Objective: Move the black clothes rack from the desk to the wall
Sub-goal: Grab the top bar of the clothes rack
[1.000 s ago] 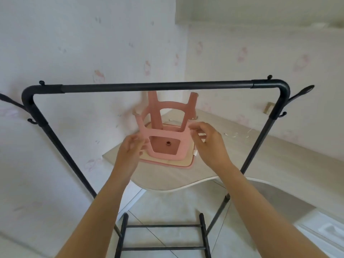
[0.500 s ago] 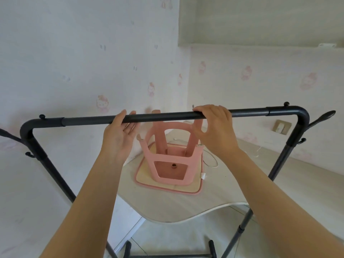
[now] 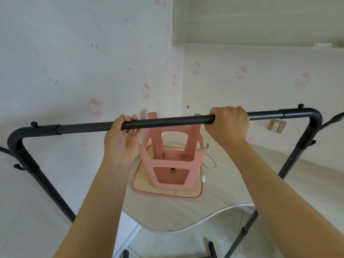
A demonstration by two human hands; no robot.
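The black clothes rack (image 3: 167, 122) stands right in front of me, its top bar crossing the view from left to right and its slanted side posts running down to the floor. My right hand (image 3: 229, 123) is wrapped over the top bar from above, right of centre. My left hand (image 3: 121, 140) grips the same bar left of centre, palm behind it and fingertips hooked over the top. The desk (image 3: 186, 215) lies just behind the rack, in the corner. The wall (image 3: 65, 71) with pink cartoon wallpaper rises to the left.
An upside-down pink plastic stool (image 3: 172, 159) rests on a pink-edged cushion (image 3: 141, 190) on the desk, with a white cable (image 3: 210, 162) beside it. A wall cabinet (image 3: 260, 21) hangs at the upper right. A wall socket (image 3: 276, 126) sits behind the rack's right corner. Tiled floor shows below.
Both hands rose from near the pink stool to the rack's top bar and closed on it. The view tilted upward, so the bar sits lower in the frame.
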